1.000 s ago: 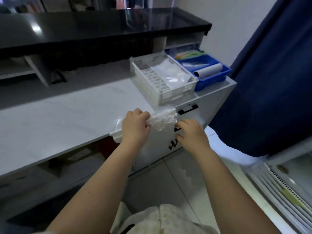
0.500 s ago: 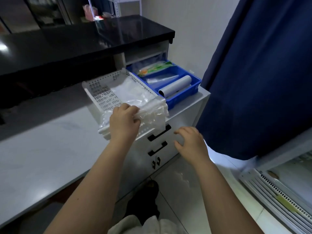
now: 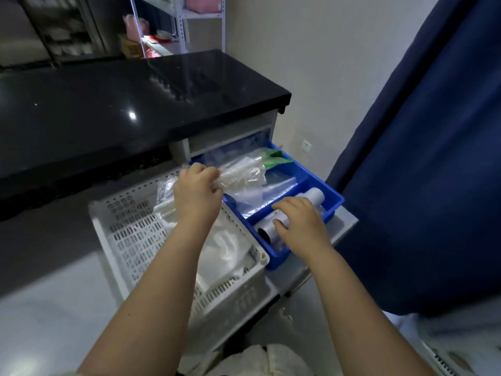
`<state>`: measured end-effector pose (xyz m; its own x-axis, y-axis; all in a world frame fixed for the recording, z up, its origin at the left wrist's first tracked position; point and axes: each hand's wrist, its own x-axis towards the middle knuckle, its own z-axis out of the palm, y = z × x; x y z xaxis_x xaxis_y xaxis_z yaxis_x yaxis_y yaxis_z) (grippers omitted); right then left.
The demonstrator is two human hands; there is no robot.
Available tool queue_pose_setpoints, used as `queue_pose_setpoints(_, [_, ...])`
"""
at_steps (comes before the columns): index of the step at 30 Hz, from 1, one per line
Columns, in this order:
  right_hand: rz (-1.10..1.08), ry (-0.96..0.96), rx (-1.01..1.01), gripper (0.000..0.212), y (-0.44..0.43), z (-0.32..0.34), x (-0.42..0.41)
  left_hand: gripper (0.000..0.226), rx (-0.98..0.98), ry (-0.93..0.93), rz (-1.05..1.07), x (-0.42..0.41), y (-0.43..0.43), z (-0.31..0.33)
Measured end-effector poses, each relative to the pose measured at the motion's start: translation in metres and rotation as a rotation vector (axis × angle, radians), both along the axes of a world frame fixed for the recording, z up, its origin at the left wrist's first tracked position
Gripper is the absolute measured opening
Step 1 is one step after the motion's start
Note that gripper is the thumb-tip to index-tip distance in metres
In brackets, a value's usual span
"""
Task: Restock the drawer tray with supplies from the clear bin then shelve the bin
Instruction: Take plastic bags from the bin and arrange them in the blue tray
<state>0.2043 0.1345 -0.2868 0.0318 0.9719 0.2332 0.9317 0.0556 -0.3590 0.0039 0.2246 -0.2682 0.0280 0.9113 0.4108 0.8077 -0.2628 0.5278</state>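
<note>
My left hand (image 3: 196, 196) grips a crumpled bundle of clear plastic bags (image 3: 242, 173) and holds it over the back compartment of the blue divided tray (image 3: 333, 195). More clear bags and a green-printed packet (image 3: 273, 158) lie in that compartment. In the tray's front compartment lies a white roll (image 3: 315, 195). My right hand (image 3: 301, 223) sits on top of this roll with its fingers curled over it. Left of the tray stands the white perforated bin (image 3: 130, 229), with clear plastic bags still inside.
Tray and bin sit on a white drawer cabinet beside a pale desk top (image 3: 48, 308). A glossy black counter (image 3: 122, 104) overhangs behind them. A dark blue curtain (image 3: 420, 185) hangs at the right. A metal shelf rack (image 3: 200, 17) stands in the background.
My left hand carried the bag bundle from above the white bin's front edge to over the blue tray. My right hand rose from beside the drawers onto the white roll.
</note>
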Motion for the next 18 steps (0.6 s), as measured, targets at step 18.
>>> queue_pose_setpoints(18, [0.55, -0.122, -0.389, 0.039, 0.194, -0.026, 0.069, 0.033, -0.069, 0.091, 0.369, 0.056, 0.074, -0.017])
